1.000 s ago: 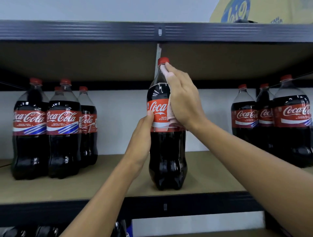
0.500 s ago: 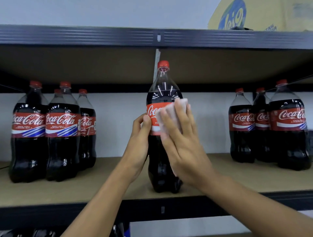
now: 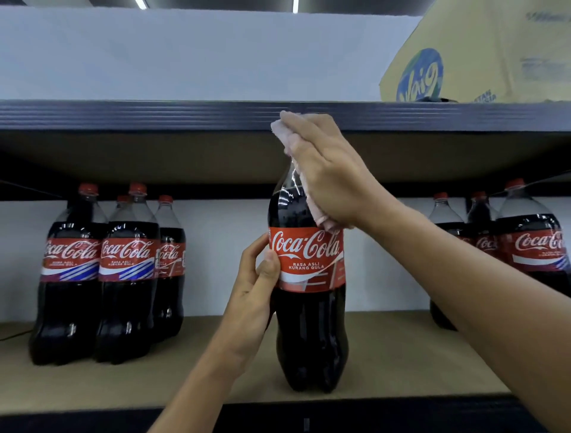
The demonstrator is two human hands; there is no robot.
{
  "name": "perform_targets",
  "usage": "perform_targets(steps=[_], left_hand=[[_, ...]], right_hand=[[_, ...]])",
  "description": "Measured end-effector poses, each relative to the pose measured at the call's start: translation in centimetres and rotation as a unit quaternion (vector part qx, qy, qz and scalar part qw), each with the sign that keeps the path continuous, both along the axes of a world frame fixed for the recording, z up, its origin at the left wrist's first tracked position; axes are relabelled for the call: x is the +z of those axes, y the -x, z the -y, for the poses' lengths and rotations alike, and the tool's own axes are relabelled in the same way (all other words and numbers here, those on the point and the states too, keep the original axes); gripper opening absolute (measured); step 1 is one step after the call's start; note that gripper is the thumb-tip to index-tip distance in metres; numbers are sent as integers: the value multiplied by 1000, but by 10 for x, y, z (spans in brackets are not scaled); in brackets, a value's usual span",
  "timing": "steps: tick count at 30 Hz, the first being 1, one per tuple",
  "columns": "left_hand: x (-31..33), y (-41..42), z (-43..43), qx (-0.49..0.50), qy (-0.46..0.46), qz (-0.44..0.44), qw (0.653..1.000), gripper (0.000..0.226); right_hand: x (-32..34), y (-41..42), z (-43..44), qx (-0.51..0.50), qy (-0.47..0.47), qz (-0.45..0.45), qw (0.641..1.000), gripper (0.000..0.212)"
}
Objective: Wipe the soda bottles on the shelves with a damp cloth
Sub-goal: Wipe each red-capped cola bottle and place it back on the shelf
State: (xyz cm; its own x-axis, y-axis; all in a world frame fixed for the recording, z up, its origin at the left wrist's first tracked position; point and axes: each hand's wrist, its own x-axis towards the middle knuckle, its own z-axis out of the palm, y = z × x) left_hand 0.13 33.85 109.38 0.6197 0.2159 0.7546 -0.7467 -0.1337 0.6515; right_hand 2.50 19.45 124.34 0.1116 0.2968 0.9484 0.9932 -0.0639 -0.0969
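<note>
single head view, close, facing shelf (image 3: 401,349) straight on, slightly upward; arms reach in from below.

At twelve o'clock we see a pale, plain wall (image 3: 200,52) rising behind the rack. Along the very top edge, two bright strip lights (image 3: 140,3) show on a dark ceiling. At two o'clock a yellow cardboard box (image 3: 500,61) with a round blue and green logo sits on the upper shelf (image 3: 139,115). The shelf's ribbed dark front rail crosses the whole view, and its brown underside lies in shadow. From six to four o'clock, the lower shelf (image 3: 401,355) is tan board with a black front edge. A thin dark cable (image 3: 12,335) lies on it at nine o'clock.
</note>
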Motion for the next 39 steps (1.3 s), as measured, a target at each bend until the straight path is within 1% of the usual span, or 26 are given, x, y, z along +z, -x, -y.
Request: perform_targets(steps=[2, 3, 4, 8, 12, 14, 17, 22, 26, 30, 31, 34, 36, 39], left_hand=[[1, -1, 1, 4, -3, -1, 1000, 55], [1, -2, 1, 5, -3, -4, 1000, 53], [1, -2, 0, 2, 0, -6, 1000, 51], [3, -1, -1, -4, -2, -19, 1000, 52], [2, -3, 0, 3, 0, -23, 1000, 47], [2, -3, 0, 5, 1, -22, 1000, 51], [2, -1, 0, 10, 7, -22, 1000, 64], [2, -5, 1, 15, 25, -15, 999, 74], [2, -13, 4, 33, 26, -13, 999, 64], [0, -21, 10, 53, 34, -14, 998, 65], [-1, -22, 10, 56, 35, -15, 998, 65], [-3, -23, 11, 64, 36, -15, 997, 65], [-4, -23, 12, 67, 35, -14, 997, 65], [-5, -22, 12, 80, 27, -13, 996, 66]], right_hand=[[10, -2, -2, 48, -10, -65, 997, 32], [12, -3, -4, 62, -14, -78, 995, 30], [12, -4, -5, 69, -18, -78, 994, 29], [1, -7, -5, 63, -46, -27, 997, 27], [7, -8, -8, 68, -48, -95, 992, 25], [3, -6, -11, 57, -59, -86, 993, 28], [-20, -6, -15, 46, -83, -59, 994, 36], [-85, -26, -24, 17, -128, -92, 987, 47], [-131, -34, -24, 6, -125, -136, 983, 55], [-173, -37, -15, 27, -87, -229, 969, 60], [-181, -40, -12, 36, -80, -241, 967, 58], [-184, -48, 4, 34, -51, -231, 971, 46], [-177, -51, 19, -16, 0, -243, 970, 46], [-164, -54, 44, -150, 129, -223, 955, 51]])
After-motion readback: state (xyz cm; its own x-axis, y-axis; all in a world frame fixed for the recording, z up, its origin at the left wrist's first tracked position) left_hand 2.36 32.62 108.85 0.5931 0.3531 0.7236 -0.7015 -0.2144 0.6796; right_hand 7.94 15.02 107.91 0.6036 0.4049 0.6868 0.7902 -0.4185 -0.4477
